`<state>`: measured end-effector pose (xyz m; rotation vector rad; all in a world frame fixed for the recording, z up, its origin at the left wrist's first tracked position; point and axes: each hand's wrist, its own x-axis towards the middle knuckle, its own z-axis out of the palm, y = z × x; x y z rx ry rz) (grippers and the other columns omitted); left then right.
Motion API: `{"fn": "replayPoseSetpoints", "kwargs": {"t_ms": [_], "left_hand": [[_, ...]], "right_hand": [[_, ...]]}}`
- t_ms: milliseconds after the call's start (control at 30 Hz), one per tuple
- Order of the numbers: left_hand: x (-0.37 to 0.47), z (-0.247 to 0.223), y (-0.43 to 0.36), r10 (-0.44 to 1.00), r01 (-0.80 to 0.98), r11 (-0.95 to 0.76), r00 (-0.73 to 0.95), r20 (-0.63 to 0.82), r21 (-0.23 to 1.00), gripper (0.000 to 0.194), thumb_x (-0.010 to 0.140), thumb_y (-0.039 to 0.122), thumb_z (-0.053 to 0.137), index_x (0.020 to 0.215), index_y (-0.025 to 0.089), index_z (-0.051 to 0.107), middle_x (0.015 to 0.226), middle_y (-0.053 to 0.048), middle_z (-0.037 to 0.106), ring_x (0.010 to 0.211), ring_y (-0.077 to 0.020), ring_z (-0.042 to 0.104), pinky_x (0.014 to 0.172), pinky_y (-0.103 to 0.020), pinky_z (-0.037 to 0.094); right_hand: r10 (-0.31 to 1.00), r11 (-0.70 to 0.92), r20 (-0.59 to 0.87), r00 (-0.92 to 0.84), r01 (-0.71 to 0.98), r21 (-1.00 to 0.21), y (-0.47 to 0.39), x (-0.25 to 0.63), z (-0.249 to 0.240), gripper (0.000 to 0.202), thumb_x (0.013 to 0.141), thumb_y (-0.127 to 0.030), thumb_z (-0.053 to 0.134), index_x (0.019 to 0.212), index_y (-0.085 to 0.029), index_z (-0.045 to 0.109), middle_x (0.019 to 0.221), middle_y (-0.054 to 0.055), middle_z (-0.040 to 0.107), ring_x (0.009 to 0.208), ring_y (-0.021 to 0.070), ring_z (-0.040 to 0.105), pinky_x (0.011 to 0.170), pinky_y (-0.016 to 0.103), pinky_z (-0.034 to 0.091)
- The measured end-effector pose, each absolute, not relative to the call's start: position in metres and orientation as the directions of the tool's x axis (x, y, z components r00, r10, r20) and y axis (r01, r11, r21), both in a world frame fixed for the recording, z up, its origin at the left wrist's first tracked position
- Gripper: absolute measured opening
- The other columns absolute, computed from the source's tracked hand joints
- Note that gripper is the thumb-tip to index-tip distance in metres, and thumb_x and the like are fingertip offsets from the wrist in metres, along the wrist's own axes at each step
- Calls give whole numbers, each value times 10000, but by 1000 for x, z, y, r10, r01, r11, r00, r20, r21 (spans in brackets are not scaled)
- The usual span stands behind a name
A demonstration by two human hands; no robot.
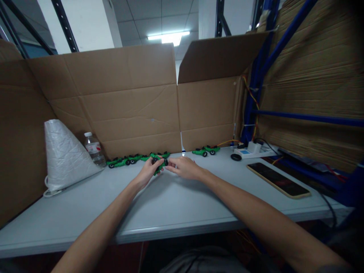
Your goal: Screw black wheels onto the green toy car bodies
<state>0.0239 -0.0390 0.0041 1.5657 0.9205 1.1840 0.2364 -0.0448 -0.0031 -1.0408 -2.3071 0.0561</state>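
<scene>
A green toy race car [159, 167] with black wheels is held up over the table by my left hand [146, 173], whose thumb and fingers are closed around it. Against the car's right side, the bent fingers of my right hand [182, 167] are pinched at a black wheel [166, 162]. The fingertips partly cover that spot. Behind my left hand, a row of similar green toy cars [119, 162] lines the back of the table. To the right of my hands stand two more green cars [200, 152], close together.
The white table [182, 208] is walled by cardboard [127, 102]. At left are a silvery padded bag [66, 159] and a water bottle [94, 148]. At right lie a phone [278, 179], a power strip [253, 151] with cables and a black ring [236, 157], beside a blue metal frame [257, 81].
</scene>
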Motion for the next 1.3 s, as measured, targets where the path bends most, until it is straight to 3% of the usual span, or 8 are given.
{"fn": "replayPoseSetpoints", "kwargs": {"t_ms": [233, 467, 700, 900, 1067, 1300], "left_hand": [[23, 4, -40, 931, 46, -269, 269, 248, 962, 519, 804, 548, 803, 1098, 159, 622, 805, -23, 648, 678, -152, 607, 551, -256, 426], [24, 4, -40, 922, 83, -300, 279, 267, 950, 493, 811, 546, 796, 1068, 163, 624, 832, -34, 666, 666, -146, 598, 556, -263, 428], [22, 1, -37, 919, 101, -296, 301, 254, 950, 498, 837, 560, 765, 1092, 149, 642, 758, -24, 652, 649, -152, 596, 564, -265, 429], [21, 3, -40, 918, 26, -227, 339, 205, 974, 464, 806, 451, 803, 1111, 135, 654, 891, -63, 677, 714, -154, 620, 583, -262, 432], [20, 1, -37, 913, 50, -260, 339, 228, 964, 499, 794, 474, 820, 1124, 131, 669, 933, -69, 683, 762, -154, 615, 623, -262, 427], [19, -1, -34, 905, 78, -300, 339, 258, 951, 562, 777, 528, 837, 1152, 137, 686, 946, -67, 693, 814, -171, 614, 692, -285, 424]], "right_hand": [[676, 706, 551, -489, 643, -297, -47, 239, 0, 336, 1015, -460, 627, 1264, -237, 584, 952, 48, 755, 846, 214, 687, 694, 277, 389], [680, 712, 524, -513, 634, -302, -46, 238, 0, 261, 1050, -459, 566, 1159, -229, 621, 937, 56, 760, 809, 204, 683, 683, 275, 378], [666, 728, 540, -514, 604, -324, -48, 239, 1, 370, 986, -448, 669, 1267, -239, 549, 981, 41, 753, 843, 206, 686, 711, 277, 399], [647, 744, 540, -539, 602, -290, -39, 242, -2, 279, 1030, -420, 613, 1237, -240, 559, 964, 42, 752, 846, 208, 686, 719, 274, 396], [661, 729, 530, -530, 621, -288, -39, 243, -2, 229, 1059, -426, 562, 1166, -226, 589, 981, 63, 754, 871, 211, 689, 728, 264, 389], [709, 700, 474, -522, 599, -389, -43, 241, 0, 182, 1077, -375, 504, 1115, -221, 594, 772, -1, 693, 715, 170, 630, 685, 247, 369]]}}
